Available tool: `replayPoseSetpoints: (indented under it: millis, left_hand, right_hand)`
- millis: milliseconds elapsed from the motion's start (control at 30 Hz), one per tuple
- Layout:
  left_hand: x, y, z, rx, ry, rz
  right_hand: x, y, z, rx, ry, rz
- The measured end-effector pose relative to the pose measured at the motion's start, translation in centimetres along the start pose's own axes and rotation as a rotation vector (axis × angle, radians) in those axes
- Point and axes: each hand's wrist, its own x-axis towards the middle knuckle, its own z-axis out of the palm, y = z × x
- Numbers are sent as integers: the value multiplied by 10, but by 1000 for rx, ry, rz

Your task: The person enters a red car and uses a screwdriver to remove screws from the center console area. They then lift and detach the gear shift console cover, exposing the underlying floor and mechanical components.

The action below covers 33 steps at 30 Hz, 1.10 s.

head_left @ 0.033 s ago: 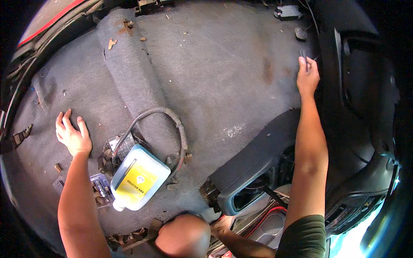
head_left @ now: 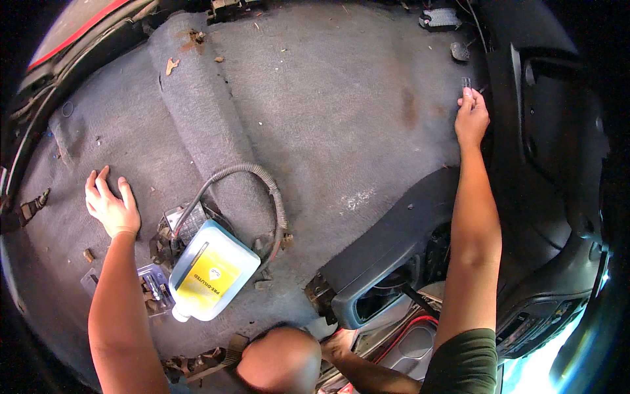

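Yellow-labelled jug (head_left: 215, 270) on carpet (head_left: 328, 105), clear pack (head_left: 151, 270) of metal parts (head_left: 155, 290) partly hidden by left forearm (head_left: 121, 295), corrugated hose (head_left: 276, 190) looped nearby, left grip (head_left: 114, 209) spread, right grip (head_left: 472, 118) pinching small translucent piece (head_left: 466, 82) near dark trim (head_left: 551, 118).

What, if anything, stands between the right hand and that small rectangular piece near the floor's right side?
Nothing visible does: the right hand pinches the small rectangular piece at its fingertips. The yellow-labelled jug lies well apart, nearer the left hand.
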Motion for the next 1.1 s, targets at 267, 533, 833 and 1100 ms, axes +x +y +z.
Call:
replayPoseSetpoints:
  millis: [267,533,833,1100]
  left_hand:
    - [-2,-5,1,3,6,-5]
    - [-1,-3,1,-18,-15,-18]
    - [-1,-2,0,-12,-3,-3]
    - [0,-2,-2,-12,-15,-13]
  right_hand:
    - [-7,-27,-2,-153,18,-55]
    - [1,-13,-7,-190,-6,59]
    - [-1,-1,-6,-104,69,-30]
    - [-5,-18,-2,-185,74,-178]
